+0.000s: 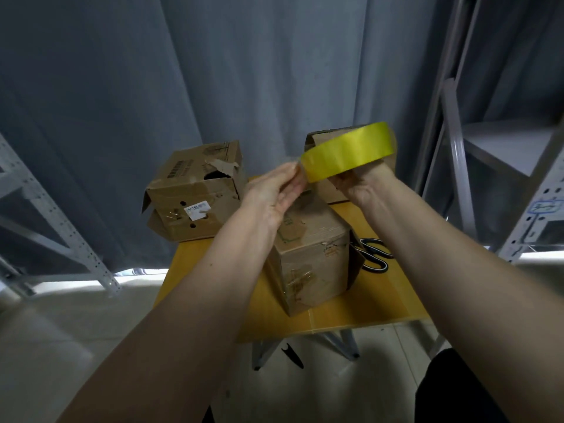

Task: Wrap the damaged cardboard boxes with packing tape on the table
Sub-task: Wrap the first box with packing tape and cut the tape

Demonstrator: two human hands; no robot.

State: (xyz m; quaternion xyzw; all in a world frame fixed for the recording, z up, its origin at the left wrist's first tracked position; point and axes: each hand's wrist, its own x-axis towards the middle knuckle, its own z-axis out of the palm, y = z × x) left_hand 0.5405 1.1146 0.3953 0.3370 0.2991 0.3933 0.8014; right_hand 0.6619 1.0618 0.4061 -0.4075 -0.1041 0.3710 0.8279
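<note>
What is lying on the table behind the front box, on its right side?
Black scissors lie on the yellow table there. The front box covers their blades; only the handles show.

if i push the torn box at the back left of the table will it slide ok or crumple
The torn box would probably give where pushed: its top is ripped open, with a hole and a loose flap. It looks likely to be light, so it may slide on the smooth yellow table, though its sagging bottom flap could catch. Pushing low on an intact wall seems safer.
</note>
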